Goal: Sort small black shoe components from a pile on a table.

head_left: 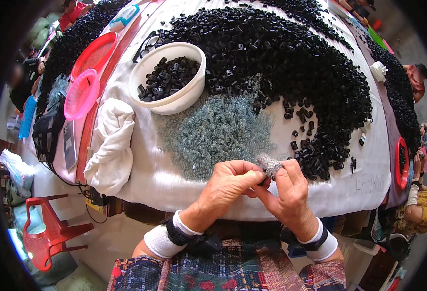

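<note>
My left hand (pixel 223 186) and my right hand (pixel 291 196) meet over the near edge of the cloth-covered table. The left thumb and index finger pinch a small black plastic part (pixel 264 182), mostly hidden by the fingers. The right hand is closed too, its thumb reaching toward that part; what it grips is hidden. A silvery-grey wrapping (pixel 270 165) sits at the right index finger, seemingly around its tip. Just beyond my hands spreads a heap of small metal coil springs (pixel 213 136). Behind and to the right lies a large pile of black plastic parts (pixel 281 48).
A white bowl (pixel 197 89) holding black parts stands at the left of the springs. Nearby lie a crumpled white cloth (pixel 112 145), a pink basket (pixel 81 94) and a red tray (pixel 94 56). A red chair (pixel 51 233) stands at lower left. Other people sit at tables on both sides.
</note>
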{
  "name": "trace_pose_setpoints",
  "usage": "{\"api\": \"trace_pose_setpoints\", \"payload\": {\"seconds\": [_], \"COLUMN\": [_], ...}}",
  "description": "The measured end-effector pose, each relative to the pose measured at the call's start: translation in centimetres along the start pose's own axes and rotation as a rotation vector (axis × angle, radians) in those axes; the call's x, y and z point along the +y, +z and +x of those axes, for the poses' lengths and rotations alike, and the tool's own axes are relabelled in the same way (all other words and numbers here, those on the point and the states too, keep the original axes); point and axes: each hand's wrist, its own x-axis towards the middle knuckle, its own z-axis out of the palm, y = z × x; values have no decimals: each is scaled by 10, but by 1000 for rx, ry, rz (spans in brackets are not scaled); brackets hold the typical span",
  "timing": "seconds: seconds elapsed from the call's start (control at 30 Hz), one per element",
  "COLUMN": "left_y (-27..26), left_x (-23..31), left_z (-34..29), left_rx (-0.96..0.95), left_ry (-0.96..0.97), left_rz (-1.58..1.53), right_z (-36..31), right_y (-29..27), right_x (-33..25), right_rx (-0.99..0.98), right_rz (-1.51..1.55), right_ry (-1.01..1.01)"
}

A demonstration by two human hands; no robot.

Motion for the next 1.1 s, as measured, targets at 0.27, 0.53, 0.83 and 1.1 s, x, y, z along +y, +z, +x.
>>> {"api": "trace_pose_setpoints", "payload": {"seconds": [0.27, 0.53, 0.83, 1.1], "left_y": [0, 0, 3, -13], "left_x": [6, 11, 12, 57], "left_z": [-2, -2, -9, -1], "left_rx": [17, 0, -131, 31], "left_ry": [-51, -105, -86, 133], "left_rz": [-45, -107, 80, -76], "right_z": [1, 1, -5, 4], "right_y": [0, -3, -11, -51], "right_x": [7, 8, 5, 56], "right_rx": [17, 67, 20, 83], "right_rz": [56, 98, 18, -86], "right_ry": [18, 23, -39, 317]}}
